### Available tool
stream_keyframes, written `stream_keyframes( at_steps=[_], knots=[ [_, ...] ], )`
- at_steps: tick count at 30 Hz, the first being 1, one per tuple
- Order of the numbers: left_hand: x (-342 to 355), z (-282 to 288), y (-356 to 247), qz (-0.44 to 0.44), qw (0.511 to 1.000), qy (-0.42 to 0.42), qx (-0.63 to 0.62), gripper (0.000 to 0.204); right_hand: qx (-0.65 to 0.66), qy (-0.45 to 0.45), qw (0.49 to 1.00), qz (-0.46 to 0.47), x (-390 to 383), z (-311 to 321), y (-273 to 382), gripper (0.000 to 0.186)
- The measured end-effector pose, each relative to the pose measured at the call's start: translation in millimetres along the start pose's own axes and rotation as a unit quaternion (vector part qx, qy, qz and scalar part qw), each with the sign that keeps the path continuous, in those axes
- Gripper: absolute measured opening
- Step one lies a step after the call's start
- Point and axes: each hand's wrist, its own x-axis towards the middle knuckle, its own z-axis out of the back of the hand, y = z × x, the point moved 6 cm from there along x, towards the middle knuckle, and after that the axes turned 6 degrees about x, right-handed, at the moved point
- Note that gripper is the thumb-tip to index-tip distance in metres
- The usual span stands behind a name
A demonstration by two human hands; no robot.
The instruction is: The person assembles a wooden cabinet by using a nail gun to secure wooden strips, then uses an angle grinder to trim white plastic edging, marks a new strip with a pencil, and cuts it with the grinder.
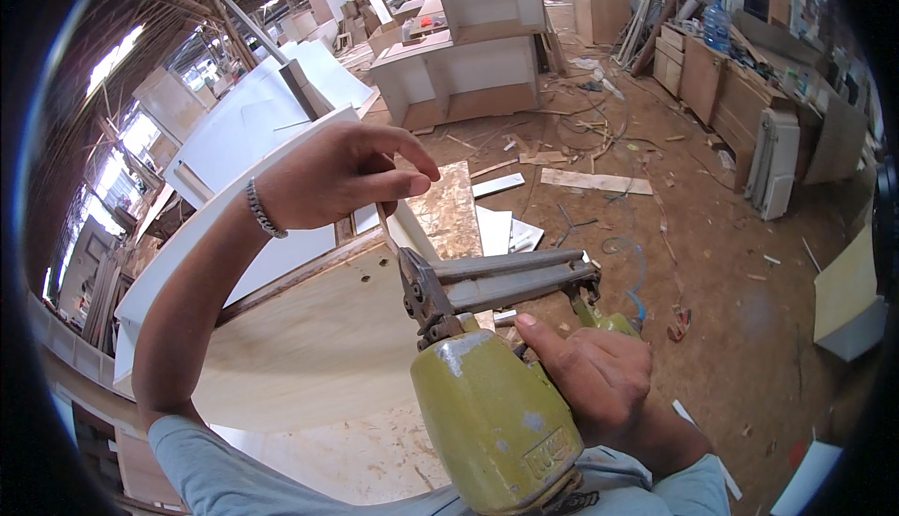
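Observation:
My right hand (599, 375) is wrapped round the handle of a worn yellow-green nail gun (492, 413), its thumb lying along the near side. The gun's dark metal nose (421, 296) rests at or very near the edge of a pale plywood panel (318, 347); contact is hard to tell. Above that edge, my left hand (342, 174) is closed, with thumb and forefinger tips brought together and the other fingers curled. Anything between those tips is too small to make out. Just below the left hand runs a thin wooden strip (314, 277) along the panel, beside a white board (281, 268).
Wood offcuts (596, 182), white scraps and a blue hose (641, 277) litter the brown floor (730, 282). White-and-brown cabinet carcasses (487, 81) stand ahead. A wooden bench (716, 90) carrying a large blue water bottle (717, 24) lines the right side. White sheets (253, 132) lean at left.

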Motion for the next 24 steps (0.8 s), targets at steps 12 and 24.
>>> stream_keyframes(
  at_steps=[12, 24],
  knots=[
    [0, -1, -4, 0.006, 1.0, 0.005, 0.004, 0.025, -0.003, -0.007, 1.0, 0.003, 3, -2, -2, 0.053],
    [-1, 6, -7, -0.048, 0.996, -0.017, 0.073, 0.026, -0.014, -0.006, 0.999, 0.031, 9, -3, 8, 0.054]
  ],
)
